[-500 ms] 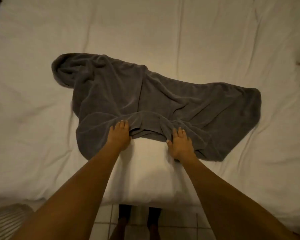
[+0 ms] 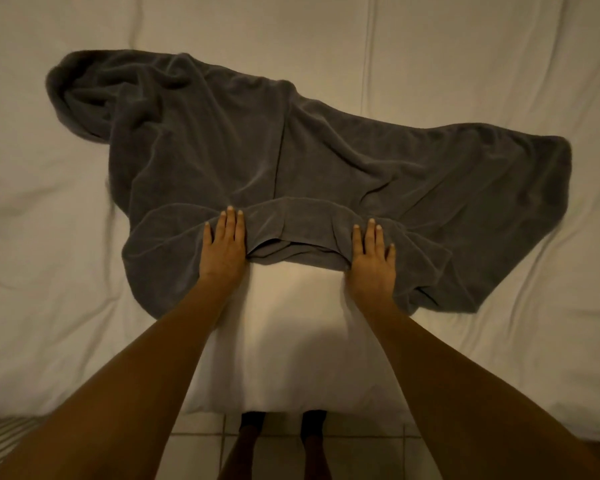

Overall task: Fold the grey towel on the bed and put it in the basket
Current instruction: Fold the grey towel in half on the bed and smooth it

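The grey towel (image 2: pixel 326 161) lies spread and rumpled across the white bed (image 2: pixel 42 271), bunched at its far left corner. Its near edge is turned over into a narrow band between my hands. My left hand (image 2: pixel 224 244) rests on the left end of that band, fingers stretched flat on top and thumb hidden under the cloth. My right hand (image 2: pixel 373 258) lies the same way on the right end, with its thumb tucked beneath the edge. No basket is clearly in view.
The bed's near edge (image 2: pixel 284 407) runs just in front of my feet (image 2: pixel 253 424), which stand on a tiled floor (image 2: pixel 361 455). A pale ribbed object (image 2: pixel 0 441) shows at the bottom left corner. Bare sheet surrounds the towel.
Both hands have slid forward onto the towel with fingers now stretched out instead of curled. The near edge has rolled farther over between them.
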